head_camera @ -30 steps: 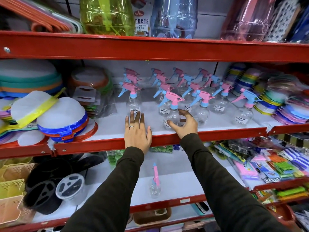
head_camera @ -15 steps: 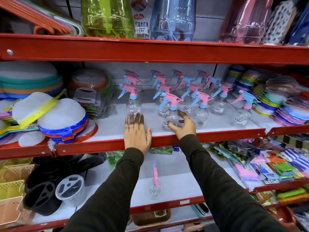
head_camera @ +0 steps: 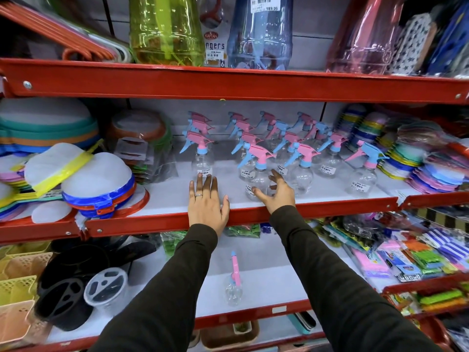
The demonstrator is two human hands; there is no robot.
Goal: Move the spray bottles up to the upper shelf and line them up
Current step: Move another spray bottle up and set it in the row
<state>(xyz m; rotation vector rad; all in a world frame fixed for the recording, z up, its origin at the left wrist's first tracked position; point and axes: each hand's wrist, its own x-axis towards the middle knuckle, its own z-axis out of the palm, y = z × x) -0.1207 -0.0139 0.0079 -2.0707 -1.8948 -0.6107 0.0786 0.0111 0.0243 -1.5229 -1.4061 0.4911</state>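
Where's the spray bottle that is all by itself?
The lone spray bottle stands on the lower shelf, centre of the head view, between the person's sleeves.

**Red metal shelving with white boards**

Upper shelf [head_camera: 317,196]: clear spray bottles [head_camera: 330,158] with pink-and-blue triggers stand in rows running back from the right hand [head_camera: 276,193], whose spread fingers touch the front bottle [head_camera: 257,174]. The left hand [head_camera: 206,201] lies flat on the board beside it. Left of the hands, stacked round lids [head_camera: 96,184]; far right, coloured plates [head_camera: 436,174]. Lower shelf [head_camera: 266,280], beneath the hands: one spray bottle [head_camera: 234,283], black tubs [head_camera: 63,288] and packets [head_camera: 418,257].
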